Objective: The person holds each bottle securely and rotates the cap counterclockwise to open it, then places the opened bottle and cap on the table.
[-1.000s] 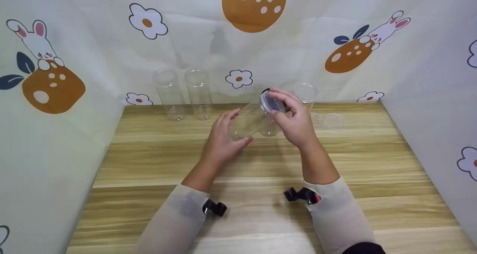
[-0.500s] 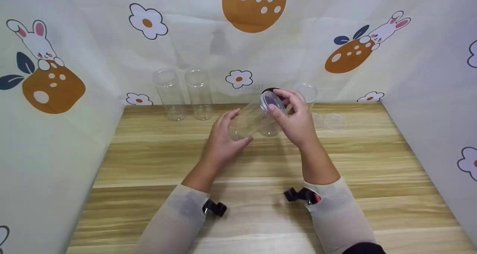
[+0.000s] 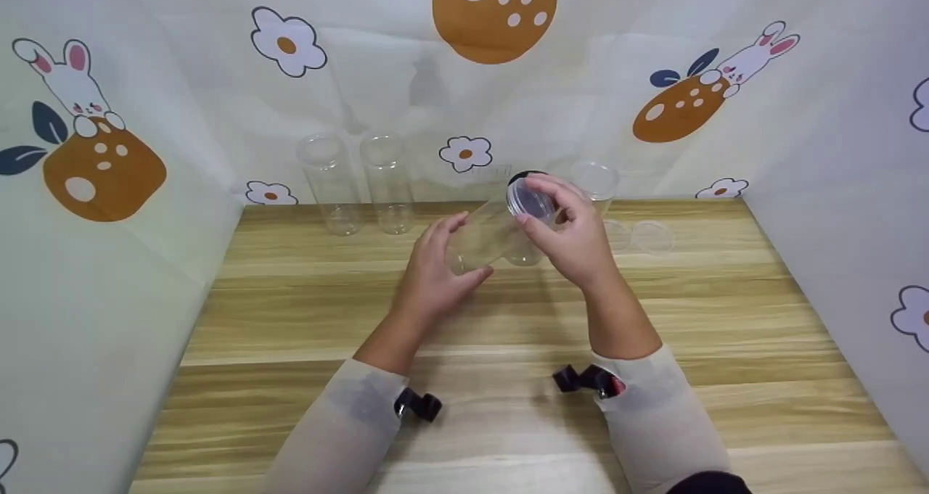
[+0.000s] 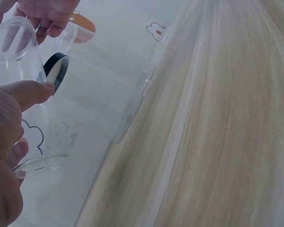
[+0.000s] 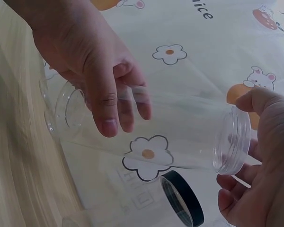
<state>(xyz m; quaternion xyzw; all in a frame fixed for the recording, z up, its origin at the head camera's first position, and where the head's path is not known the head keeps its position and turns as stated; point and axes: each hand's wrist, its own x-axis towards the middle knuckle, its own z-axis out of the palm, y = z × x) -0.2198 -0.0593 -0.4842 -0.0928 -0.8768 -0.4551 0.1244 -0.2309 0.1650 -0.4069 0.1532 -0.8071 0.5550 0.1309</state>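
A clear cylindrical jar is held tilted above the table, its mouth end up and to the right. My left hand grips the lower end between thumb and fingers. At the ridged mouth end, my right hand curls thumb and fingers around the clear rim. I cannot tell whether a clear lid sits on that rim. Just behind it stands another clear jar, partly hidden, topped by a black lid. The left wrist view shows that same black lid beyond my left thumb.
Two clear jars stand upright at the back left of the wooden table. Behind my right hand stands another clear jar. Clear round discs lie to its right. Printed fabric walls border the back and sides.
My right thumb has moved over the jar's mouth and back down to its lower edge, while the fingers shifted along the rim. The left hand and jar have stayed nearly still.
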